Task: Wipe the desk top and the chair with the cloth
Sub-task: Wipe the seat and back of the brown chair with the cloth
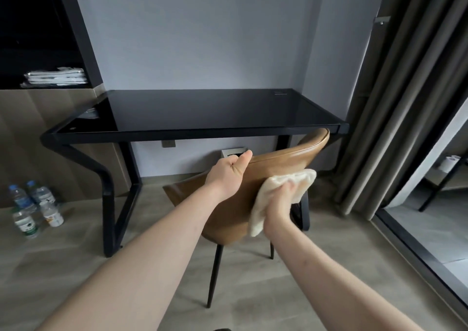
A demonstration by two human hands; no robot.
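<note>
The cloth (pixel 281 196) is pressed flat against the chair (pixel 283 161) back by the right hand (pixel 278 204); the top edge is gripped by the left hand (pixel 230 168).

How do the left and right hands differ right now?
The left hand grips the top edge of the chair back with bare fingers; the right hand holds the cloth against the back's rear face. The left hand sits higher, at the rim; the right hand is lower and further right. The left hand steadies, while the right hand appears to do the wiping. Both touch the same tan backrest.
</note>
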